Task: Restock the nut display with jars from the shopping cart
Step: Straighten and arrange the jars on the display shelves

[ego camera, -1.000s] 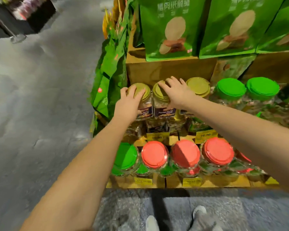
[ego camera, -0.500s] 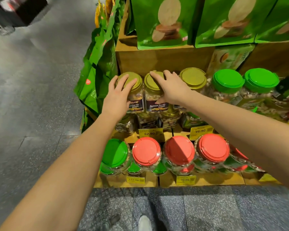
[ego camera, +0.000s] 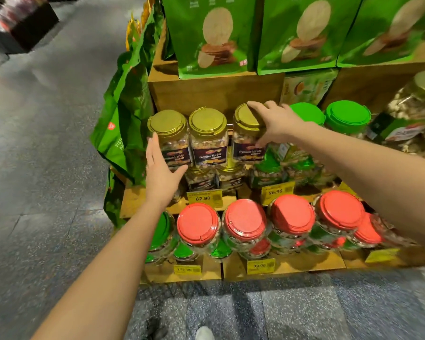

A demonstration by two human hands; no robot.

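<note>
Three gold-lidded jars in a row on the display's [ego camera: 133,200] middle shelf, a hand at each end.

The right hand [ego camera: 277,123] grasps the right jar [ego camera: 245,141], fingers over its lid, thumb on its side. The left hand [ego camera: 161,173] is released, fingers straight along the left jar's [ego camera: 169,133] lower left side; the middle jar [ego camera: 207,136] stands between, untouched.

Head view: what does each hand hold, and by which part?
Right hand grips the right gold-lid jar by its lid and side; left hand holds nothing.
</note>
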